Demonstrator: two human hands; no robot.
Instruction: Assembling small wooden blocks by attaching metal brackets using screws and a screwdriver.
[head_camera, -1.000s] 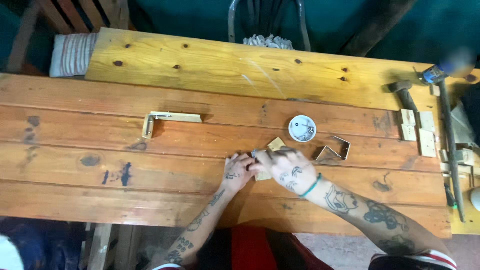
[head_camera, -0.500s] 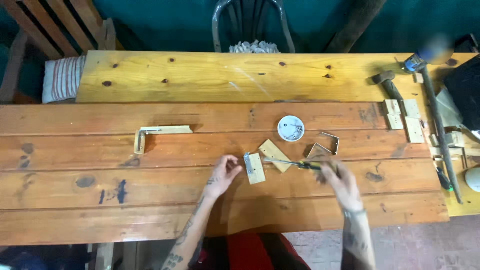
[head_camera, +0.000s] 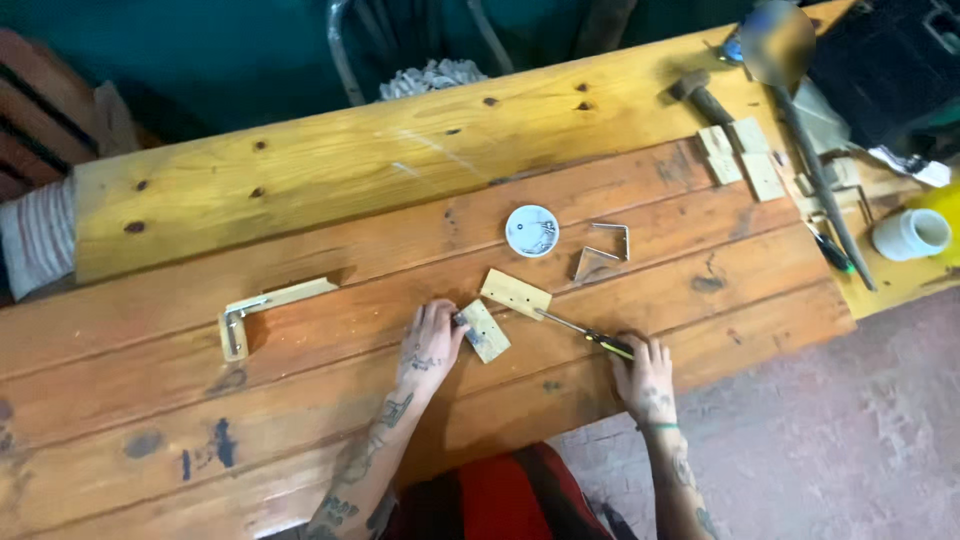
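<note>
Left hand (head_camera: 430, 345): fingers pressed on small wood block (head_camera: 484, 330), on counter (head_camera: 300, 180)
Right hand (head_camera: 645, 375): closed on screwdriver (head_camera: 585, 333)
Second block (head_camera: 515, 293): loose, unjoined
Progress: early; blocks separate

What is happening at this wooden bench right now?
A person works at a wooden bench. The left hand rests against a small wood block. The right hand touches the handle of a screwdriver lying on the bench, its tip by a second block. A small round tin and a metal bracket lie just beyond.
</note>
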